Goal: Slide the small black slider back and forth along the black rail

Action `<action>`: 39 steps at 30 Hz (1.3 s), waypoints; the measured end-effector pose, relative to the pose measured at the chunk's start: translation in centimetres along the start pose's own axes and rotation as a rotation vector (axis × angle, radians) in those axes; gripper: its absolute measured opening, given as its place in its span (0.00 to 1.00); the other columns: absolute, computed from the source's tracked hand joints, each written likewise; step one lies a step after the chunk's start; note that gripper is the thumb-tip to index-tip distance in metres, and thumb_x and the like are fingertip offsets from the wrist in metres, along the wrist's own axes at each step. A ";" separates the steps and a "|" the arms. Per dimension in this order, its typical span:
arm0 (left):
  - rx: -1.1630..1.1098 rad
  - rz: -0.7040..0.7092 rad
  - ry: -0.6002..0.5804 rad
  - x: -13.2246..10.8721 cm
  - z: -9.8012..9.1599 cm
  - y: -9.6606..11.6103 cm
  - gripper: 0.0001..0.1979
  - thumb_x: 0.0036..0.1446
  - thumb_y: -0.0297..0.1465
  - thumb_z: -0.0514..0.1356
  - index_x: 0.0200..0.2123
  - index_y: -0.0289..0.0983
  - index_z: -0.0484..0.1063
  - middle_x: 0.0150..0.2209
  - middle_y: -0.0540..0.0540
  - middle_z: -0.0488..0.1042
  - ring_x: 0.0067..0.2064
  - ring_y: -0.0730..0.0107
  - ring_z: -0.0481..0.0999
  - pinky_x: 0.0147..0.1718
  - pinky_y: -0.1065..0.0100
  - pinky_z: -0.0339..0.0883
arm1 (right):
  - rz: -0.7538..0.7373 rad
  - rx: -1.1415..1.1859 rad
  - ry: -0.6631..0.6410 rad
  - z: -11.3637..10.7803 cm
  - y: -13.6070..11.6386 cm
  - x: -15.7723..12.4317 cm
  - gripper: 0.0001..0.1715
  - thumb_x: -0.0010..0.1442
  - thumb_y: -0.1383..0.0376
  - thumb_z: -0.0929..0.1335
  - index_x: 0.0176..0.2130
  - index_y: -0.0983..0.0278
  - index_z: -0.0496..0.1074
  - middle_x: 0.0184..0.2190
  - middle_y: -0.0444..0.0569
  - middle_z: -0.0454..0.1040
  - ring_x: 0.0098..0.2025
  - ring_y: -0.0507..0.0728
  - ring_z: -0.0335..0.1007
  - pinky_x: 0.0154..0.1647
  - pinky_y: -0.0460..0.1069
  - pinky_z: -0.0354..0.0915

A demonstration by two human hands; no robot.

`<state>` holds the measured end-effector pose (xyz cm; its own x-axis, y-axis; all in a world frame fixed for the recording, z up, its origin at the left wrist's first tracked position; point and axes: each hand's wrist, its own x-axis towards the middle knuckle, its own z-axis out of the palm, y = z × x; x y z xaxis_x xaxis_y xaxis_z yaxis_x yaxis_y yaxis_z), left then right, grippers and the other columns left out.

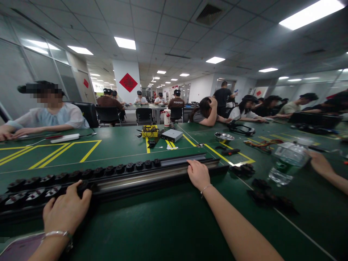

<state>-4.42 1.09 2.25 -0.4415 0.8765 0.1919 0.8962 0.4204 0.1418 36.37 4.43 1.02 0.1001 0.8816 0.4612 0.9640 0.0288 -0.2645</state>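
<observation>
Your L hand (66,208) is bent at the fingers, thumb & index either side of a black part (85,186), so it looks pinched. That part sits at the R end of the near row, in the front rail (141,180), which lies on the green table (152,224) right ahead of you, approx. parallel w/ the rear rail (182,160). Part's prob. light, hard & stiff; take it by its sides, thumb vs. index, as the shiny groove looks slick. Rail: long, rigid, prob. awkward w/ 1 hand; best held by its dark outer edges (not the groove), 1 hand nr. each end. Your R hand (199,174) lies over the front rail further along, palm down, fingers close together & curled, tips nr. the far edge; can't tell if it presses or just rests. R forearm (233,221) slants in from lower R; L wrist is low, nr. a pinkish flat item (23,248).
</observation>
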 end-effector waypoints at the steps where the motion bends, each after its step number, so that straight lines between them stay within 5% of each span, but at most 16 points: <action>1: 0.001 -0.002 0.000 0.0 0.0 0.0 0.30 0.54 0.44 0.40 0.55 0.36 0.58 0.35 0.39 0.75 0.45 0.57 0.73 0.52 0.60 0.51 | 0.001 0.002 0.001 0.0 0.0 0.0 0.23 0.59 0.65 0.56 0.51 0.60 0.68 0.49 0.48 0.71 0.55 0.55 0.60 0.53 0.53 0.53; 39: -0.006 0.000 -0.060 0.5 0.1 -0.4 0.31 0.53 0.47 0.40 0.56 0.39 0.58 0.38 0.39 0.75 0.48 0.56 0.72 0.53 0.57 0.50 | -0.018 -0.005 0.017 0.2 0.2 0.0 0.21 0.60 0.65 0.56 0.47 0.59 0.70 0.49 0.45 0.71 0.55 0.54 0.60 0.53 0.52 0.53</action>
<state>-5.00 1.39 2.16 -0.4382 0.8889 0.1338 0.8958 0.4194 0.1473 36.49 4.52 0.74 0.0870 0.8730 0.4799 0.9667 0.0423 -0.2522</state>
